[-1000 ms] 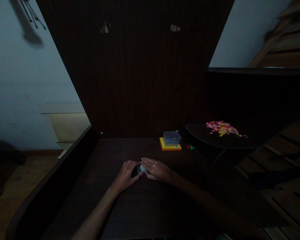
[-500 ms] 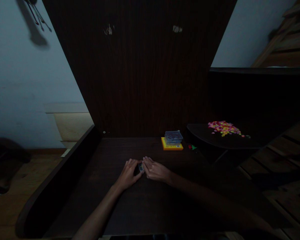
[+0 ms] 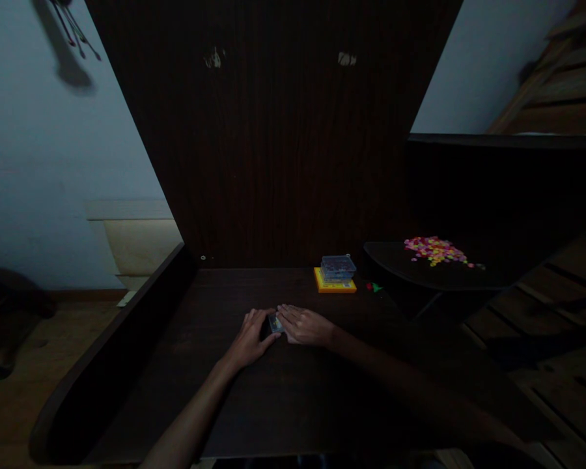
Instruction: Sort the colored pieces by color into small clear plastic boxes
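Observation:
My left hand (image 3: 251,337) and my right hand (image 3: 303,324) meet in the middle of a dark wooden desk (image 3: 283,397). Between their fingertips lies a small pale card-like object (image 3: 275,324), mostly covered by the fingers. Both hands have their fingers curled down around it and touch it from either side. The light is dim, so I cannot make out what the object is.
A clear plastic box (image 3: 337,267) rests on a yellow-orange flat box (image 3: 334,285) at the desk's back. Small red and green bits (image 3: 372,286) lie beside it. A pile of colourful beads (image 3: 433,249) sits on a dark side shelf (image 3: 420,273). A dark panel rises behind.
Both hands have stayed on the small object and shifted slightly away from me on the desk. The fingers have closed in a little over it.

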Motion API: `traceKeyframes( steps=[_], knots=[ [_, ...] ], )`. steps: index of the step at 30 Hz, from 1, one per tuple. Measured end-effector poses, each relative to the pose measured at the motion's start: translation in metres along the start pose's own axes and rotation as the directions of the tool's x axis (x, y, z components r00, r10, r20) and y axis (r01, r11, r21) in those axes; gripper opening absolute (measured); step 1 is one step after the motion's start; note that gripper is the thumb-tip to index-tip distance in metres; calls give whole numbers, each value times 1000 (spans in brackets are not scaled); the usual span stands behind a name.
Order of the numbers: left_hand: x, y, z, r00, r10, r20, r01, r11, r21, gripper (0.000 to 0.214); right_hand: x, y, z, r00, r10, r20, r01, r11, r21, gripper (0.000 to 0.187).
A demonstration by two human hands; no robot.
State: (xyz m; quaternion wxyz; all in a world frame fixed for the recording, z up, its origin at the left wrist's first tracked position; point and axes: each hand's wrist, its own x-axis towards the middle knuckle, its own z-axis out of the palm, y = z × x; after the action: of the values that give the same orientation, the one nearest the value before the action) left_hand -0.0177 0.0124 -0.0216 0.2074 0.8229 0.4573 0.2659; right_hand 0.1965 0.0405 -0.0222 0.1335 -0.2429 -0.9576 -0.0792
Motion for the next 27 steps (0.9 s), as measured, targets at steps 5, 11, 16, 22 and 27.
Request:
traceKeyframes(
  steps=[5, 11, 16, 22, 27],
  knots=[
    [-1, -2, -2, 1000, -11, 0, 11, 994, -106, 57, -4, 4, -17, 967, 245, -70, -204, 908, 365, 38],
    [1, 4, -7, 999, -35, -26, 19, 895, -445, 62, 11, 11, -13, 768, 639, -37, -301, 411, 861, 33],
    [2, 7, -8, 994, -111, 16, 96, 764, -638, 63, 29, 22, 12, 683, 723, 106, -192, 37, 981, 45],
    [7, -14, -12, 961, -274, 42, 226, 686, -692, 76, 18, 23, 31, 630, 768, 115, -198, 15, 980, 47],
    [6, -53, -38, 897, -352, -268, 182, 845, -503, 70, 3, 18, 35, 611, 788, 73, -214, 76, 974, 42]
  ],
)
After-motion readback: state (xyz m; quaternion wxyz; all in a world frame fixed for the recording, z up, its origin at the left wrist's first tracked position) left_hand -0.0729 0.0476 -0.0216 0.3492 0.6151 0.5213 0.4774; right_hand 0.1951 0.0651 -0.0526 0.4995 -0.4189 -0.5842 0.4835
